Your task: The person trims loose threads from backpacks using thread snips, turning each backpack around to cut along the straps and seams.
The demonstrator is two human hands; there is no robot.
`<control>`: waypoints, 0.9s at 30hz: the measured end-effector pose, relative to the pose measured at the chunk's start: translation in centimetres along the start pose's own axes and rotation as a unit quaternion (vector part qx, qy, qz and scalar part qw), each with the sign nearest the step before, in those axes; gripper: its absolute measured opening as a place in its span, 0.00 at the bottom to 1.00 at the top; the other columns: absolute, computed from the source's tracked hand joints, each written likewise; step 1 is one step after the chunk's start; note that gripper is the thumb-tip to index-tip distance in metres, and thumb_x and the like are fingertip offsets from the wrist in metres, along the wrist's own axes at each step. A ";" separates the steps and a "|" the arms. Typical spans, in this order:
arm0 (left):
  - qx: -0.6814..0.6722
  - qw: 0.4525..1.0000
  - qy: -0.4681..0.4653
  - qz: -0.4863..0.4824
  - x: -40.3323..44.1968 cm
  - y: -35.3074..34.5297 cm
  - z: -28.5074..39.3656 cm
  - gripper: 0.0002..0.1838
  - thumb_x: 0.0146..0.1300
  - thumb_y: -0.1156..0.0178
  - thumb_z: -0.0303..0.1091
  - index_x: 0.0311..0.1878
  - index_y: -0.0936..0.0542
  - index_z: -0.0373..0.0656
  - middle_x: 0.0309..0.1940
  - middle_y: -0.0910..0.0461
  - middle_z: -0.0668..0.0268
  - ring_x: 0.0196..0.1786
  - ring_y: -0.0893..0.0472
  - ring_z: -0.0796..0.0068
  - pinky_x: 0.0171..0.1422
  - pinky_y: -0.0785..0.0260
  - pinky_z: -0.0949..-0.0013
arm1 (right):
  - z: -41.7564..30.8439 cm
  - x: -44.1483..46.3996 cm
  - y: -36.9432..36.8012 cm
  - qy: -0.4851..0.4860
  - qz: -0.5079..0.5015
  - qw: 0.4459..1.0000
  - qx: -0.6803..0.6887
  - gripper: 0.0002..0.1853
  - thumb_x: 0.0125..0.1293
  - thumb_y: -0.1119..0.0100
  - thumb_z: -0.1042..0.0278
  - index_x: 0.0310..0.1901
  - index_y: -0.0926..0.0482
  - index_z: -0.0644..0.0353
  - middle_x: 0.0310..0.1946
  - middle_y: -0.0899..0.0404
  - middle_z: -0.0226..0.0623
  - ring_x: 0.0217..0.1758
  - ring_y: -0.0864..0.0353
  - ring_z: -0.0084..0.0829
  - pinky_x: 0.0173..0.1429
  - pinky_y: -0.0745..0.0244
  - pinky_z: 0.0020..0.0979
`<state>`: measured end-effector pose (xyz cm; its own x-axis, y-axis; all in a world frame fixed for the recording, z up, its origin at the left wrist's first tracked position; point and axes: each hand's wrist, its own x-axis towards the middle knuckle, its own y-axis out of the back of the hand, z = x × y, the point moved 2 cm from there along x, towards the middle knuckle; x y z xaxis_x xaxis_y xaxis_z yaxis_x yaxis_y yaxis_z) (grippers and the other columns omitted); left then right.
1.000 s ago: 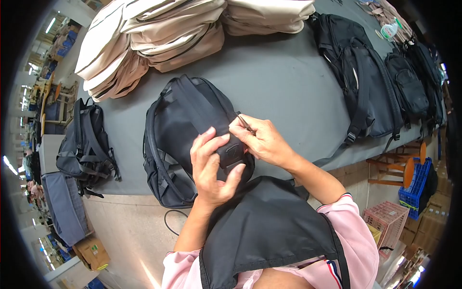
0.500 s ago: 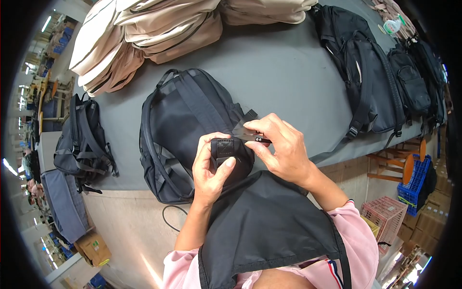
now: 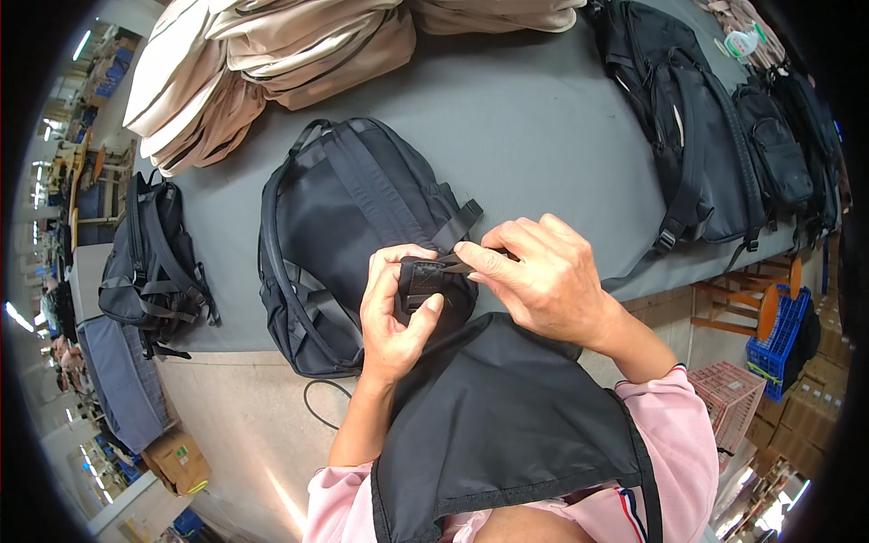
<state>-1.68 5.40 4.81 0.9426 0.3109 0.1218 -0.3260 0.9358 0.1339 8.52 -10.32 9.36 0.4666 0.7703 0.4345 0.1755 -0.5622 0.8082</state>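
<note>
A black backpack (image 3: 308, 208) lies on the grey-covered table with its shoulder straps facing up. My left hand (image 3: 391, 317) is closed on a black strap end (image 3: 422, 275) with a buckle on it, held over the backpack's lower right part. Thread snips (image 3: 455, 264) are gripped in my right hand (image 3: 552, 281), their blades pointing left and touching or very close to the strap's upper edge. My fingers cover most of the snips' handle. A loose strap with a buckle (image 3: 469, 214) sticks out just above my right fingertips.
Beige backpacks (image 3: 308, 54) are piled at the table's far left. More black backpacks lie at the right (image 3: 697, 154) and left (image 3: 154, 253) ends of the grey table (image 3: 543, 136). Wooden stools (image 3: 765, 308), a blue crate (image 3: 780, 335) and a pink crate (image 3: 726, 394) stand right.
The snips have turned in my right hand, which has rolled over so its back shows more. Their blades are now at the strap's edge. My left hand keeps its hold.
</note>
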 end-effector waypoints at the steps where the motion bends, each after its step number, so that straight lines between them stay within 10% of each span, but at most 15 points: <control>1: 0.006 1.000 0.000 0.004 0.1 -0.1 0.2 0.17 0.47 0.39 0.25 0.43 0.25 0.34 0.45 0.27 0.60 0.48 0.28 0.68 0.55 0.37 0.69 | 0.0 0.0 0.0 0.007 -0.008 1.000 -0.011 0.17 0.47 0.32 0.69 0.43 0.19 0.54 0.28 0.24 0.27 0.27 0.26 0.25 0.30 0.39 0.29; 13: 0.060 0.997 0.007 -0.055 0.3 0.8 0.8 0.18 0.36 0.43 0.25 0.38 0.24 0.37 0.41 0.23 0.62 0.45 0.28 0.65 0.55 0.43 0.67 | 1.1 0.3 0.0 0.109 -0.018 0.992 0.059 0.17 0.46 0.38 0.73 0.41 0.18 0.51 0.27 0.24 0.27 0.25 0.27 0.24 0.27 0.40 0.28; 19: 0.042 0.996 0.031 -0.066 0.4 1.3 1.1 0.19 0.38 0.43 0.26 0.39 0.23 0.38 0.41 0.23 0.62 0.47 0.28 0.66 0.56 0.44 0.67 | 1.8 -0.5 -2.6 -0.041 -0.018 0.961 0.273 0.14 0.49 0.34 0.73 0.41 0.19 0.56 0.29 0.22 0.32 0.28 0.25 0.30 0.31 0.34 0.30; 24: 0.017 0.997 0.033 -0.066 0.8 1.0 1.1 0.19 0.39 0.42 0.27 0.40 0.23 0.38 0.42 0.23 0.62 0.48 0.28 0.67 0.57 0.45 0.68 | 1.3 -2.6 -5.6 -0.318 -0.102 0.600 0.727 0.16 0.60 0.37 0.72 0.48 0.29 0.63 0.37 0.22 0.35 0.35 0.25 0.19 0.33 0.32 0.16; 27: 0.018 0.997 0.030 -0.068 0.8 0.8 1.0 0.19 0.39 0.42 0.28 0.40 0.23 0.38 0.42 0.23 0.63 0.48 0.28 0.68 0.57 0.45 0.69 | 1.6 -3.3 -5.9 -0.351 -0.111 0.520 0.770 0.16 0.60 0.38 0.73 0.48 0.29 0.63 0.37 0.22 0.35 0.36 0.24 0.19 0.34 0.29 0.17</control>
<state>-1.24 6.24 5.95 0.9807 0.1909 0.0418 -0.1953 0.9641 0.1800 7.33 -10.07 2.54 0.3935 0.8719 -0.2914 0.5267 -0.4736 -0.7059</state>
